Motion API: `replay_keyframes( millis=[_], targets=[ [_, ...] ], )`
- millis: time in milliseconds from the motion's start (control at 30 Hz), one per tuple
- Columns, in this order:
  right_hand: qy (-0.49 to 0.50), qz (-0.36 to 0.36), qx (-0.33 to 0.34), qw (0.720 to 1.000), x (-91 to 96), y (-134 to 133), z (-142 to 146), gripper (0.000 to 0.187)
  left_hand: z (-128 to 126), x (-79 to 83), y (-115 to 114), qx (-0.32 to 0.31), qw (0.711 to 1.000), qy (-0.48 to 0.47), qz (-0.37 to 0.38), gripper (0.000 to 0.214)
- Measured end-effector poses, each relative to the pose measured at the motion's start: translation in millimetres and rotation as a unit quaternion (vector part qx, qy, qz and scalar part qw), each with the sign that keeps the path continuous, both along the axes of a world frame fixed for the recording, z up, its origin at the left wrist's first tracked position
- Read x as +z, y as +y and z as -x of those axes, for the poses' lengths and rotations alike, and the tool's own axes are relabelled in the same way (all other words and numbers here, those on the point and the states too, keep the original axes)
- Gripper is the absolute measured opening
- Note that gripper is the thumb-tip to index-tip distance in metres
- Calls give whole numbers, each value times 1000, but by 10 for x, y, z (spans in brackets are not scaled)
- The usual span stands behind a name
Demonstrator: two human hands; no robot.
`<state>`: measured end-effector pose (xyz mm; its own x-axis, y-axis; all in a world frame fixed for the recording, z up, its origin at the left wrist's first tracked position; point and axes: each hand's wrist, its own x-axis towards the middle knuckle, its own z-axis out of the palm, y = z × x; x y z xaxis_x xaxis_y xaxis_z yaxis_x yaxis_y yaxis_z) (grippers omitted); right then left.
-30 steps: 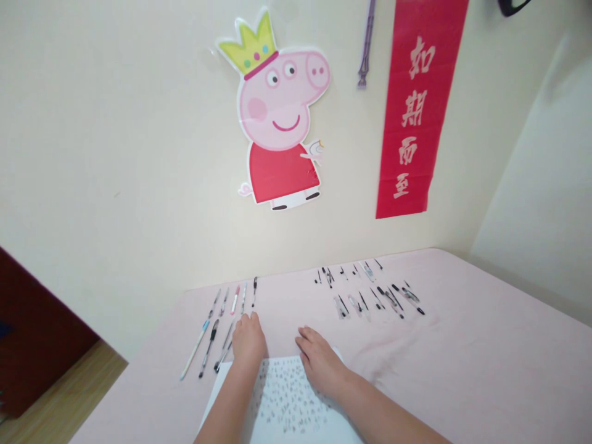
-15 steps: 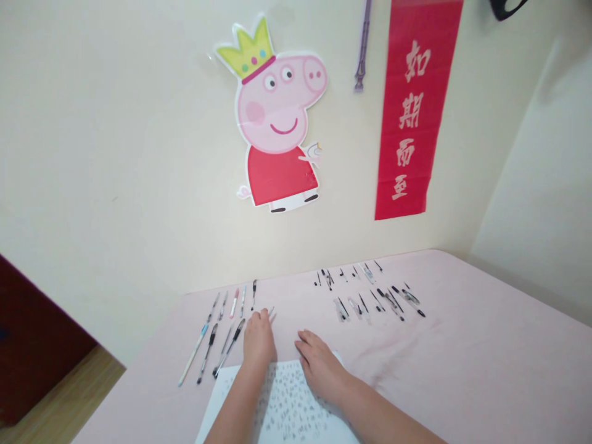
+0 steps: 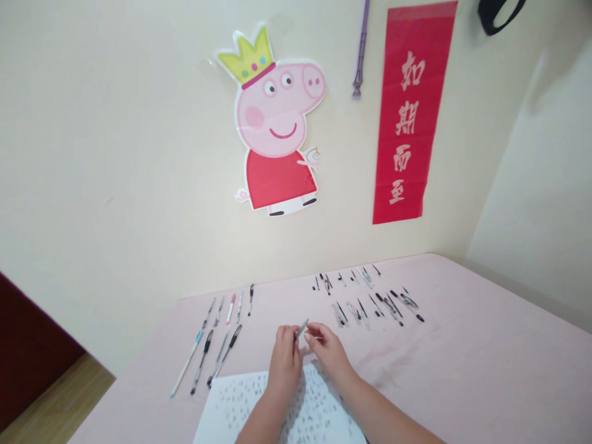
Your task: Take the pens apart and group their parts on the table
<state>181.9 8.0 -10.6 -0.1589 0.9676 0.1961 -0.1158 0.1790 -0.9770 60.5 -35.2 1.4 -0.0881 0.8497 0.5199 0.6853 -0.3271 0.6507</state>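
Observation:
My left hand (image 3: pixel 284 361) and my right hand (image 3: pixel 329 350) meet above the pink table (image 3: pixel 462 370), both pinching one slim pen (image 3: pixel 301 330) that points up and to the right. Under my wrists lies a white sheet (image 3: pixel 240 410) covered in small scribbled marks. To the left, a row of whole pens (image 3: pixel 217 342) lies on the table. To the right, several pen parts (image 3: pixel 370 299) are spread in two rows.
The table stands against a cream wall with a cartoon pig sticker (image 3: pixel 275 123) and a red banner (image 3: pixel 407 111). A dark red cabinet (image 3: pixel 28 351) and wooden floor (image 3: pixel 55 407) show at the left.
My left hand took a pen from the left row and carried it right. My right hand rose off the sheet and joined it on the pen.

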Motion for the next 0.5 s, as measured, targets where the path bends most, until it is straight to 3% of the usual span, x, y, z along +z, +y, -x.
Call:
replay_keyframes(
  millis=[267, 500],
  targets=[
    [91, 95, 47, 990, 46, 9, -25, 33, -46, 77, -40, -27, 998, 21, 55, 20],
    [100, 104, 47, 988, 40, 10, -29, 32, -15, 75, -37, 26, 998, 11, 50, 13]
  ],
)
